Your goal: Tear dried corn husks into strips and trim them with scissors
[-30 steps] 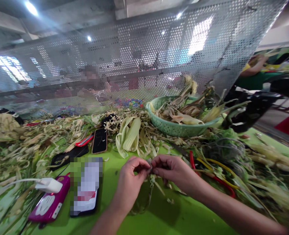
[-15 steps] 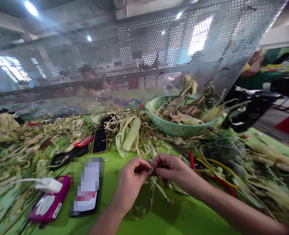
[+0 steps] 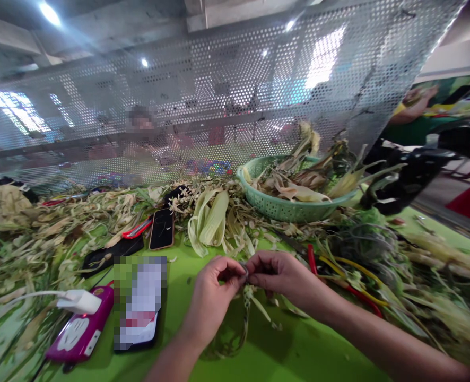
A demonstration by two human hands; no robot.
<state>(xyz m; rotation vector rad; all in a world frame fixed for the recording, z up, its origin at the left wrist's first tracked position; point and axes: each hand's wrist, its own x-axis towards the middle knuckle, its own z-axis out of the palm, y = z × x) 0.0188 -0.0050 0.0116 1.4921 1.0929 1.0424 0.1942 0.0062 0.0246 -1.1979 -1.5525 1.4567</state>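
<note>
My left hand [image 3: 216, 289] and my right hand [image 3: 275, 273] meet fingertip to fingertip low in the middle of the view. Both pinch the upper end of a thin braided corn husk strip [image 3: 246, 303], where a greyish bit shows between the fingers. The braid hangs below them and curves toward the tabletop, with loose husk ends sticking out to the right. The tips of my fingers hide how the strip is gripped. Just beyond my hands lies a pale green bunch of corn husk [image 3: 213, 220].
A green basket [image 3: 298, 213] of dried husks stands behind on the green table [image 3: 294, 355]. Red-and-yellow-handled pliers [image 3: 350, 273] lie right. On the left are a phone [image 3: 141, 302], another phone [image 3: 162, 229], a pink power bank [image 3: 81, 326] and a red cutter [image 3: 137, 228]. A perforated screen [image 3: 219, 101] rises behind.
Both hands keep their pinch on the braided strip. My right fingers have shifted very slightly left. Elsewhere, a person's hand at the far right has moved a little.
</note>
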